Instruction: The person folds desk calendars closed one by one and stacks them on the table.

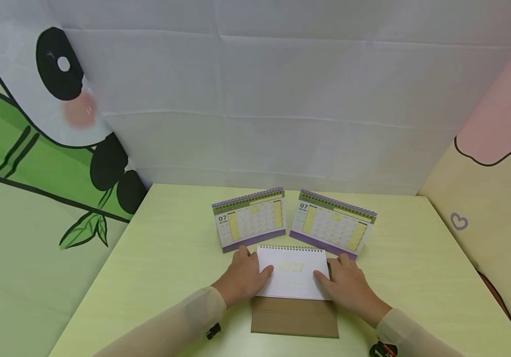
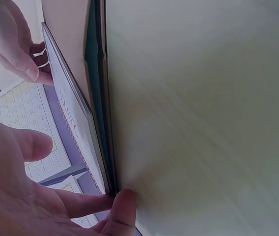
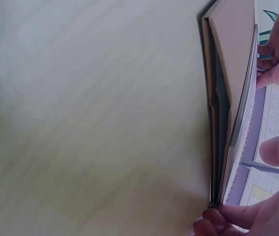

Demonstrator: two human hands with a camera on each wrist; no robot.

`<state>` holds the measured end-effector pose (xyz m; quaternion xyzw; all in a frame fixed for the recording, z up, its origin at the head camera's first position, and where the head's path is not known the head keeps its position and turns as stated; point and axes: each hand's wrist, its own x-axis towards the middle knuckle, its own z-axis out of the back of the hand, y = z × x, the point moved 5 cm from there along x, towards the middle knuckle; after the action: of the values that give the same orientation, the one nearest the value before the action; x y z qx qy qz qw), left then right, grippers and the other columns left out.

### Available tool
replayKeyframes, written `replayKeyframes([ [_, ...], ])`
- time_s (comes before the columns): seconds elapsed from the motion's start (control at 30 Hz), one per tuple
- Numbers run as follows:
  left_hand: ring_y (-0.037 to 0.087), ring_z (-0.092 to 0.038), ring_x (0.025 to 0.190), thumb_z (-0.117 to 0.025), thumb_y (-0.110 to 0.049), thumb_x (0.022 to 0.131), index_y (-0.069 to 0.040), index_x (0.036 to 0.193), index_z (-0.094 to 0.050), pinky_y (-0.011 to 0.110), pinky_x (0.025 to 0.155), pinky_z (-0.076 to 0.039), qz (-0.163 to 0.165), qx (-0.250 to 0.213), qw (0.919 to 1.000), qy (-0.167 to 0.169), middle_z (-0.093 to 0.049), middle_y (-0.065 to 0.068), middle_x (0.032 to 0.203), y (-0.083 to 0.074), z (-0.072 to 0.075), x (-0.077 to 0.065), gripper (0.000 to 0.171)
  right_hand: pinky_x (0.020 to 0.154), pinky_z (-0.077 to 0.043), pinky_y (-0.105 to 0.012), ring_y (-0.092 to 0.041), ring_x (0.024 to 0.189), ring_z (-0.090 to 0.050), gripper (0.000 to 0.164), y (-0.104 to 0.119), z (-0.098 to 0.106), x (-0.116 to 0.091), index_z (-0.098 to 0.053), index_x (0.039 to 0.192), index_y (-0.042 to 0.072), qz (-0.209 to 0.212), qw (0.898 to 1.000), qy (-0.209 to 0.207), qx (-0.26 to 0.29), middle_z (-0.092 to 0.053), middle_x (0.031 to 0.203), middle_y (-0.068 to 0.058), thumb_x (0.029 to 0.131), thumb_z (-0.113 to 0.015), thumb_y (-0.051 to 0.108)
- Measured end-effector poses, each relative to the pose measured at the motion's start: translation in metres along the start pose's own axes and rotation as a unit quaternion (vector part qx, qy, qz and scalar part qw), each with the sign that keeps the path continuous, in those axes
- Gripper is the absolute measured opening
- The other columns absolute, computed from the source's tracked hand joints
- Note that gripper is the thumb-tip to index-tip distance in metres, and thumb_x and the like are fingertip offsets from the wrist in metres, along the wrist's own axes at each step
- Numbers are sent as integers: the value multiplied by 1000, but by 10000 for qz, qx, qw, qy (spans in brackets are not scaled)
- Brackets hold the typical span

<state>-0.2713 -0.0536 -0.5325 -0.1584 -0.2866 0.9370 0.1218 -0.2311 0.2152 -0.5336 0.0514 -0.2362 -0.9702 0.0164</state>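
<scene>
A desk calendar (image 1: 292,272) with a white "2027" cover lies nearly flat, its wire binding at the far end. Its brown cardboard stand (image 1: 294,317) sticks out on the near side, and the wrist views show its layers slightly spread. My left hand (image 1: 244,276) holds the calendar's left side, fingertips (image 2: 122,206) curled at the bound corner and thumb over the cover. On the opposite side my right hand (image 1: 351,282) holds it the same way, with fingertips (image 3: 213,222) at the other bound corner.
Two standing desk calendars, a left one (image 1: 253,218) and a right one (image 1: 333,222), both showing 07, stand angled just behind. All rest on a pale yellow table (image 1: 170,238). A white cloth (image 1: 282,99) hangs behind, with printed cloths at both sides.
</scene>
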Motion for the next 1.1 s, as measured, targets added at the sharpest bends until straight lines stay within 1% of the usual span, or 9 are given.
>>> replayKeyframes([
  [0.13, 28, -43, 115, -66, -47, 118, 17, 142, -68, 45, 91, -45, -55, -55, 10000, -1, -47, 14, 121, -1, -1, -1, 68, 90, -51, -48, -29, 106, -58, 69, -2, 0, 1, -70, 149, -15, -19, 9999, 28, 136, -68, 124, -19, 114, -75, 45],
  [0.23, 28, -44, 115, -65, -45, 118, 19, 140, -68, 46, 93, -47, -106, -51, 9999, -16, -48, 14, 122, -1, 0, 0, 68, 91, -53, -48, -29, 108, -60, 69, -4, 0, 2, -71, 148, -15, -72, 9996, 45, 251, -70, 125, -20, 114, -75, 44],
  [0.4, 28, -45, 115, -65, -43, 118, 21, 140, -67, 48, 96, -49, -111, -143, 9998, -23, -49, 16, 123, 3, -1, 5, 68, 87, -48, -39, -27, 105, -56, 68, -9, -2, 6, -69, 149, -17, -233, 9976, 135, 635, -68, 122, -19, 114, -75, 42],
  [0.57, 28, -47, 113, -66, -43, 116, 21, 140, -67, 47, 95, -50, -61, -442, 9990, 42, -49, 16, 123, 6, -1, 7, 68, 86, -45, -35, -27, 106, -54, 70, -17, -7, 12, -68, 150, -17, -407, 9922, 222, 1155, -64, 122, -18, 114, -75, 42],
  [0.7, 29, -50, 110, -67, -42, 114, 18, 139, -69, 44, 91, -49, -8, -814, 9966, 91, -48, 16, 124, 7, 2, 7, 65, 86, -45, -31, -26, 105, -52, 71, -25, -11, 15, -69, 148, -16, -268, 9900, 139, 1376, -63, 122, -18, 113, -74, 46],
  [0.8, 29, -50, 108, -68, -41, 113, 14, 133, -71, 42, 88, -48, 5, -1018, 9947, 115, -48, 16, 123, 7, 3, 6, 59, 84, -42, -32, -28, 103, -49, 66, -26, -12, 14, -71, 145, -16, -185, 9883, 69, 1511, -60, 117, -17, 113, -73, 42],
  [0.9, 28, -51, 107, -68, -40, 112, 11, 128, -72, 41, 87, -47, -29, -1136, 9935, 103, -48, 16, 123, 8, 3, 6, 54, 84, -39, -36, -28, 105, -47, 55, -20, -9, 12, -73, 139, -15, -320, 9855, 107, 1661, -56, 112, -15, 113, -73, 34],
  [1.03, 28, -51, 109, -68, -40, 112, 10, 133, -73, 41, 90, -48, -30, -1279, 9917, 112, -50, 16, 125, 9, 1, 6, 53, 85, -36, -39, -26, 108, -43, 40, -14, -6, 11, -72, 128, -9, -575, 9821, 211, 1782, -49, 111, -13, 113, -74, 29],
  [1.1, 28, -52, 112, -69, -40, 112, 11, 138, -72, 43, 93, -50, -16, -1321, 9912, 113, -51, 16, 127, 9, 0, 6, 56, 86, -37, -40, -27, 109, -44, 43, -13, -5, 11, -71, 132, -10, -625, 9816, 223, 1788, -50, 113, -14, 114, -73, 29],
])
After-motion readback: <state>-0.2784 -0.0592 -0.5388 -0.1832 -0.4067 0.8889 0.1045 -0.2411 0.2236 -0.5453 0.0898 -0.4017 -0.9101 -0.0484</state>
